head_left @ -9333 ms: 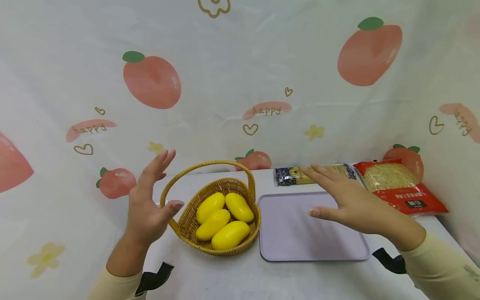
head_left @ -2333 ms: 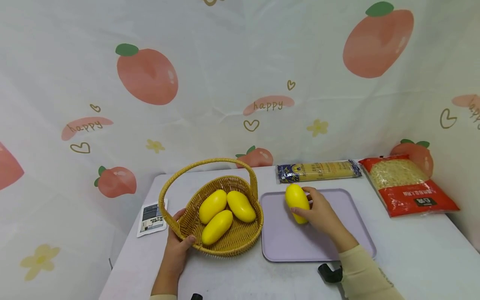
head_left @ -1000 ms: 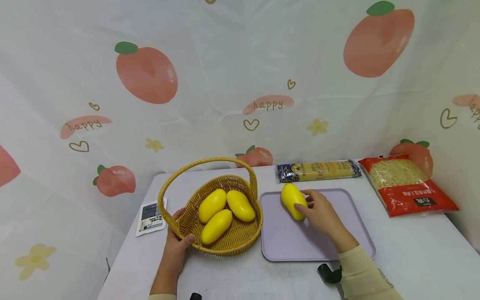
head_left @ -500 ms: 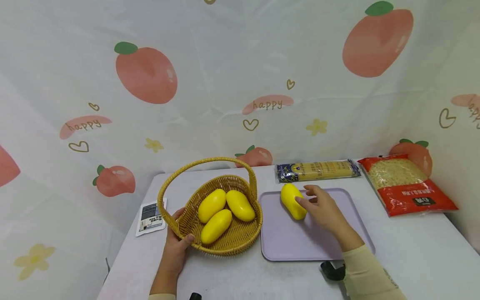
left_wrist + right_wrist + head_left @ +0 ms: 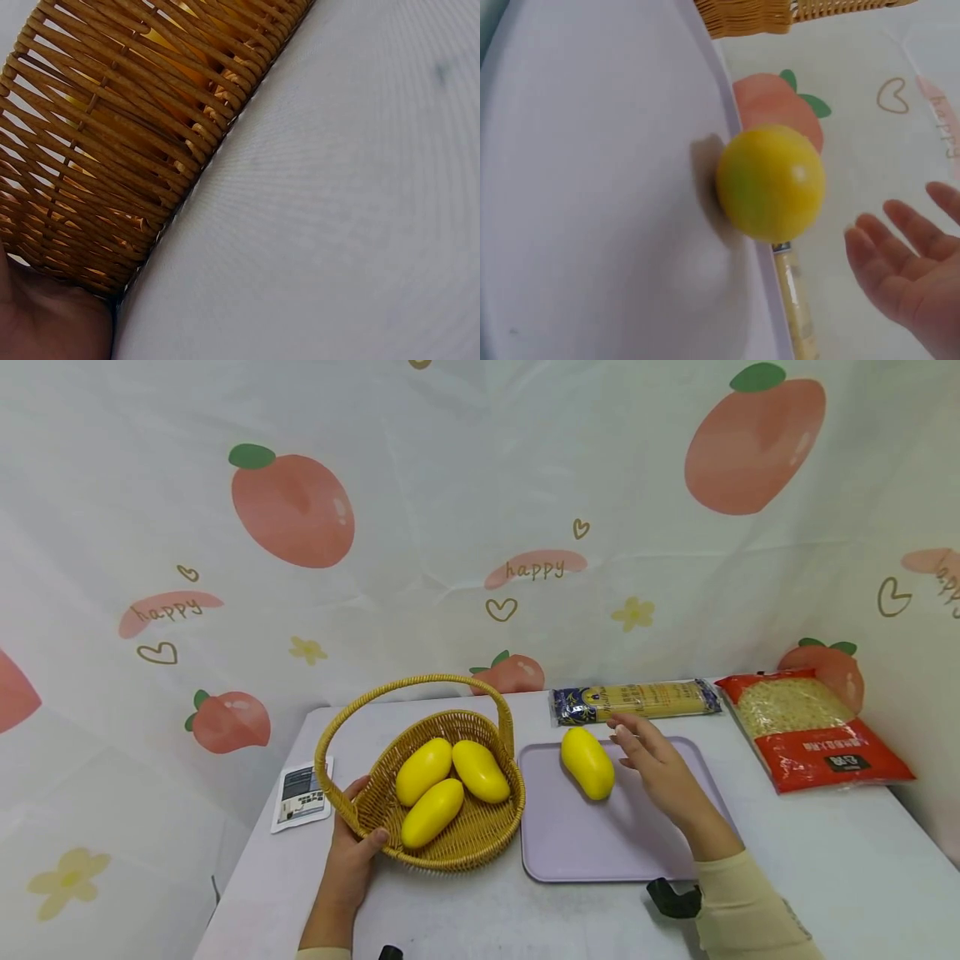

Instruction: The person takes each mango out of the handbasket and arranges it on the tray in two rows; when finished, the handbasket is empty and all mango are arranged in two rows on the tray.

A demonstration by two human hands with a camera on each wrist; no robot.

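A wicker basket (image 5: 450, 860) with a tall handle stands left of centre, and three yellow mangoes (image 5: 433, 814) lie in it. My left hand (image 5: 351, 860) grips its left rim, thumb over the edge and fingers behind the wall. In the left wrist view the woven side (image 5: 112, 150) fills the upper left. One mango (image 5: 588, 764) lies on the lilac tray (image 5: 570, 852), near its far left corner. To the right of that mango, my right hand (image 5: 667, 777) hovers apart from it, fingers loosely bent and holding nothing; the right wrist view shows the gap.
Behind the tray lies a pack of spaghetti (image 5: 637, 702). A red bag of pasta (image 5: 817, 731) is at the far right. Left of the basket is a small white packet (image 5: 303, 793). A printed cloth (image 5: 420, 527) hangs behind the white table (image 5: 480, 918).
The right hand carried a mango over the tray, set it down, let go and drew back to the right. Earlier both hands were raised and all the mangoes were in the basket.
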